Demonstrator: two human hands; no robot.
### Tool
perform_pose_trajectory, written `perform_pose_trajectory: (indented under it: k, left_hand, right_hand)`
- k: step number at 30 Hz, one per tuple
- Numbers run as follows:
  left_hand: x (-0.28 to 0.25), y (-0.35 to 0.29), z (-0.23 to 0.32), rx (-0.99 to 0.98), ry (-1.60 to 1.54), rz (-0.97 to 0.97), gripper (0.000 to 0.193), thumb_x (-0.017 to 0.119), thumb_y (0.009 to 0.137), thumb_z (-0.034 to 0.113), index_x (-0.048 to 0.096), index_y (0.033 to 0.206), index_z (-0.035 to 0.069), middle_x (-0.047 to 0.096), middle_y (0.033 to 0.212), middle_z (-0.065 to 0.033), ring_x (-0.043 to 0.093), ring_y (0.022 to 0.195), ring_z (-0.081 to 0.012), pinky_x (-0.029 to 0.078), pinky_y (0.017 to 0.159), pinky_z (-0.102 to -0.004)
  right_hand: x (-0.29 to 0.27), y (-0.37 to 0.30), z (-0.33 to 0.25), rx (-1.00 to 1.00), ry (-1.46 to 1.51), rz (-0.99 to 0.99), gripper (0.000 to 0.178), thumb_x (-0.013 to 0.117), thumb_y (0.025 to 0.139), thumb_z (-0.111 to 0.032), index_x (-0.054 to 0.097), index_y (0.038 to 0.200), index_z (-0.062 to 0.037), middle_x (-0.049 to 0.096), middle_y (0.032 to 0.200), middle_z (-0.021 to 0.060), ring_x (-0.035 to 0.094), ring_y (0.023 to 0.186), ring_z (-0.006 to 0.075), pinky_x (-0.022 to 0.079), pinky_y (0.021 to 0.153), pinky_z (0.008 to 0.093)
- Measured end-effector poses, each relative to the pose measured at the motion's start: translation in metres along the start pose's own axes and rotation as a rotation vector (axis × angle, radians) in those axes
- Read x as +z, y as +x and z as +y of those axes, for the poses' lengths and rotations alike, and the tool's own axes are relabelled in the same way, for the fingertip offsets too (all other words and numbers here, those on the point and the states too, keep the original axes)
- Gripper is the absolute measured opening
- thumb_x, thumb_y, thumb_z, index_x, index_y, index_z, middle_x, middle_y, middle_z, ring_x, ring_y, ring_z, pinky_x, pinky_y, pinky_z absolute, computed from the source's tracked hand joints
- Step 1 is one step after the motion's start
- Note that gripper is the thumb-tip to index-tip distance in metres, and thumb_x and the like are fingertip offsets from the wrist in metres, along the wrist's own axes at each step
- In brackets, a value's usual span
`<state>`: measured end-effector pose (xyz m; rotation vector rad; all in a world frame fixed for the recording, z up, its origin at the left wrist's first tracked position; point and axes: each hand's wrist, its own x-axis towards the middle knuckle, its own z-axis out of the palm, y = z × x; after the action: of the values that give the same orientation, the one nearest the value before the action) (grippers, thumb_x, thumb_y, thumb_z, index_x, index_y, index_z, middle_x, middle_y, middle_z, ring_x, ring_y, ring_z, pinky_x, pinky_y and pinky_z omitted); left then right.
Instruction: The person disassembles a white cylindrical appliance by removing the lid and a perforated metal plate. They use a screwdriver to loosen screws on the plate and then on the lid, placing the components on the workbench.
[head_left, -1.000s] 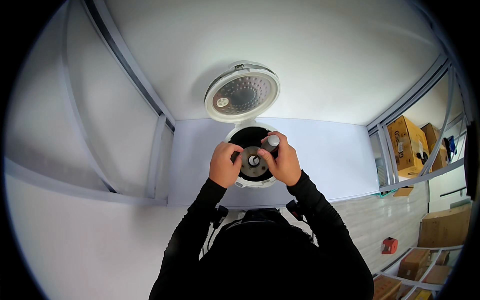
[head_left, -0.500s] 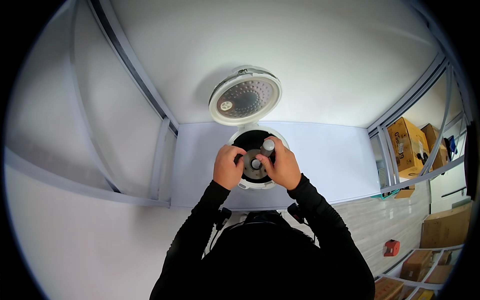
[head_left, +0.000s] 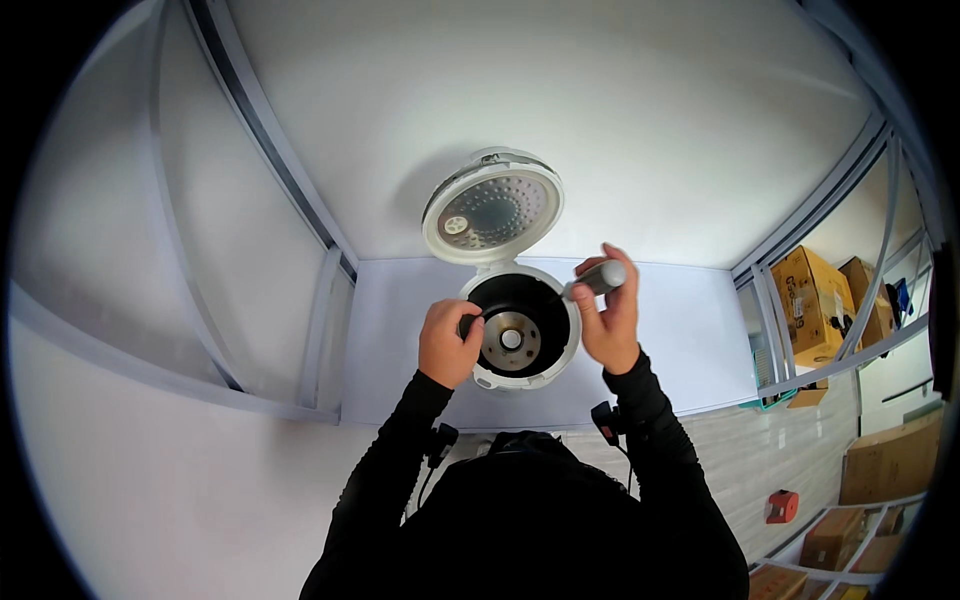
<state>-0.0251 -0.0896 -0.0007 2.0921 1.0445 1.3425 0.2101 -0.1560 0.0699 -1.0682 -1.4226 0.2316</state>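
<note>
A white rice cooker (head_left: 573,350) stands on the table with its lid (head_left: 500,213) swung up behind it. No inner pot sits inside, so the round metal heating plate (head_left: 521,360) shows at the bottom. My right hand (head_left: 615,325) is at the cooker's right rim, closed around the grey handle of a screwdriver (head_left: 601,277). Its thin shaft points left over the opening. At the left rim, my left hand (head_left: 446,345) has its fingers curled together, with something small and dark at the fingertips that I cannot make out.
A pale table (head_left: 690,330) carries the cooker, with a white wall behind it. Metal frame posts (head_left: 325,320) stand at both sides. Cardboard boxes (head_left: 812,305) are beyond the right side, and a red object (head_left: 782,507) lies on the floor.
My right hand has lifted the screwdriver out of the cooker and moved right, its handle now tilted sideways. My left hand has drawn back slightly to the left rim, uncovering the heating plate.
</note>
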Motion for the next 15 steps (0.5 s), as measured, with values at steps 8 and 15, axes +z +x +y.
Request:
perform_pose_trajectory:
  k: [8,15]
  left_hand:
    - [-0.01,0.035,-0.016,-0.009,0.15,0.293,0.038,0.07,0.085,0.003,0.06,0.121,0.003,0.061,0.117,-0.0149,0.059,0.11,-0.0339,0.049,0.093,-0.0426]
    - [-0.01,0.06,-0.016,-0.068,0.018,0.347,0.046,0.07,0.087,0.002,0.056,0.131,0.002,0.059,0.122,-0.0122,0.061,0.107,-0.0251,0.052,0.09,-0.038]
  right_hand:
    - [-0.026,0.047,0.017,-0.051,-0.265,0.056,0.054,0.071,0.096,-0.006,0.049,0.146,-0.0031,0.056,0.11,0.0125,0.056,0.096,0.0217,0.049,0.085,0.0322]
    - [-0.006,0.057,0.066,0.03,-0.344,-0.028,0.052,0.078,0.088,-0.012,0.059,0.135,-0.0012,0.067,0.104,0.0188,0.067,0.09,0.0341,0.054,0.08,0.0408]
